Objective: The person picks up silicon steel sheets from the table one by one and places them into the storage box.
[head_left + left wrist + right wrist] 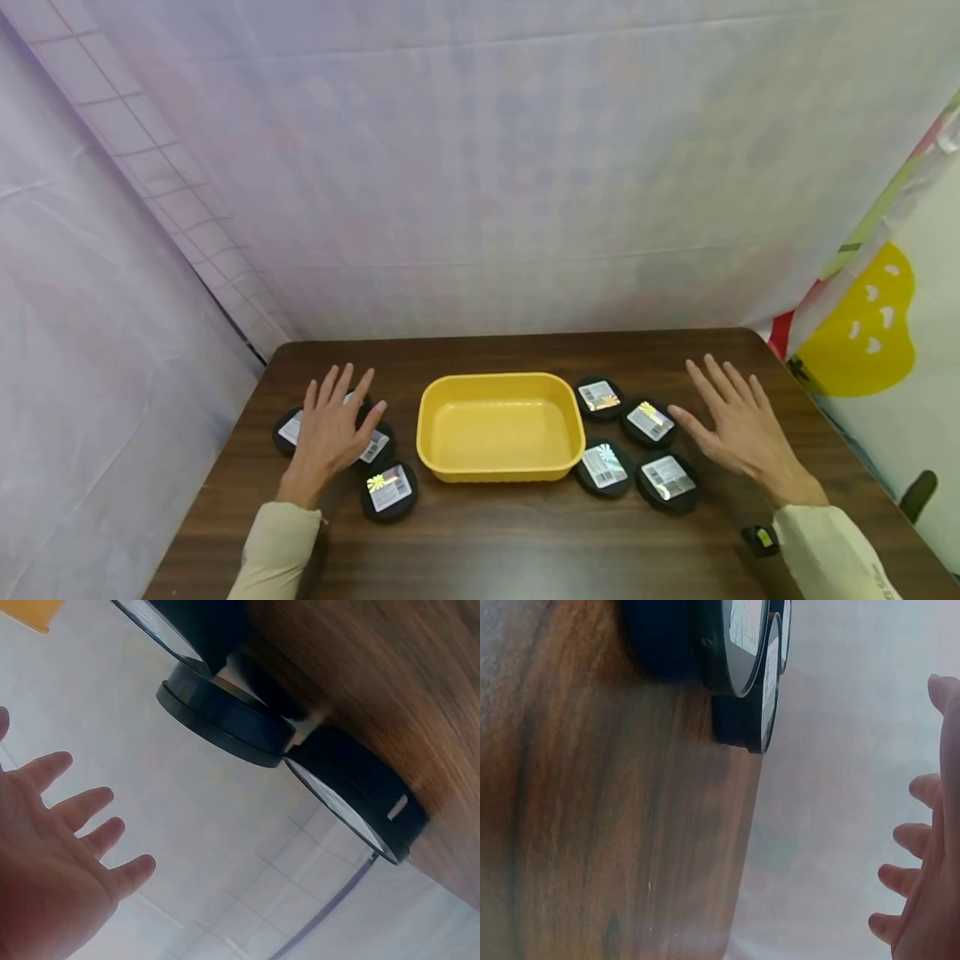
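My left hand, fingers spread and straight, hovers palm down over a cluster of round black lidded tubs at the left, partly hiding them. In the left wrist view these tubs stand apart from the fingers. Another labelled tub lies nearer me. My right hand is likewise spread and holds nothing. Its thumb is close beside a black tub with a white label and shiny sticker. Between the two groups sits a yellow plastic basin with nothing inside.
The dark wooden table ends at a pale printed curtain behind. Several more black tubs, including one at the front, lie right of the basin. A small black device is by the right cuff.
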Demonstrator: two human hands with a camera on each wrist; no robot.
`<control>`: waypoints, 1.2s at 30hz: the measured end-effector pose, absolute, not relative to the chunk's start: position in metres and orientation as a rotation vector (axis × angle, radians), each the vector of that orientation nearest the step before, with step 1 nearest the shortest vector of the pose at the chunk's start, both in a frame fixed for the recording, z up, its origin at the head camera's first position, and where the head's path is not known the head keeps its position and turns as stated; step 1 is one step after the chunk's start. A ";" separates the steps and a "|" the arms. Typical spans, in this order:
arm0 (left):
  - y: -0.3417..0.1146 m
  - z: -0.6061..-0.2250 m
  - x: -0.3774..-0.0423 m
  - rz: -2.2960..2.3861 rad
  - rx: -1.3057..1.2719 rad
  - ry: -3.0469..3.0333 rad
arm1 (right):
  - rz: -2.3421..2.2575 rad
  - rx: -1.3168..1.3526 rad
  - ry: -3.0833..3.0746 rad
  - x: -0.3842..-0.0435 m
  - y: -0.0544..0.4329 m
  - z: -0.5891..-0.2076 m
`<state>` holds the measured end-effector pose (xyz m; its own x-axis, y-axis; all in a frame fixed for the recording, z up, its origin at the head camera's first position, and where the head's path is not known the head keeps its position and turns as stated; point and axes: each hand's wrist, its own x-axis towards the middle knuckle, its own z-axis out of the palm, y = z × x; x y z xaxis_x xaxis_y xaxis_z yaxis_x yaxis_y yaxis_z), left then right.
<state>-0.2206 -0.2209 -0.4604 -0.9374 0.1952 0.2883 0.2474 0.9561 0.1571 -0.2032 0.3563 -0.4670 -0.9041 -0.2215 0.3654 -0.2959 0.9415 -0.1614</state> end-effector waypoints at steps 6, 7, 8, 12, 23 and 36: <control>-0.213 -0.459 -0.222 -0.335 -0.354 -2.829 | 0.312 0.390 -2.748 -0.202 0.354 -0.468; -0.212 -0.459 -0.222 -0.350 -0.362 -2.826 | 0.308 0.388 -2.751 -0.202 0.353 -0.468; -0.210 -0.459 -0.222 -0.365 -0.369 -2.825 | 0.303 0.388 -2.752 -0.202 0.352 -0.468; -0.205 -0.460 -0.223 -0.425 -0.394 -2.810 | 0.282 0.384 -2.752 -0.203 0.350 -0.470; -0.188 -0.462 -0.226 -0.469 -0.416 -2.790 | 0.258 0.372 -2.828 -0.206 0.345 -0.473; -0.170 -0.463 -0.230 -0.582 -0.419 -2.880 | 0.262 0.415 -2.875 -0.212 0.348 -0.479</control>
<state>-0.2302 -0.1702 -0.4633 -0.9453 0.2381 0.2229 0.3060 0.8840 0.3533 -0.2118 0.3477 -0.4791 -0.9349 -0.2570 0.2449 -0.2970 0.9441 -0.1430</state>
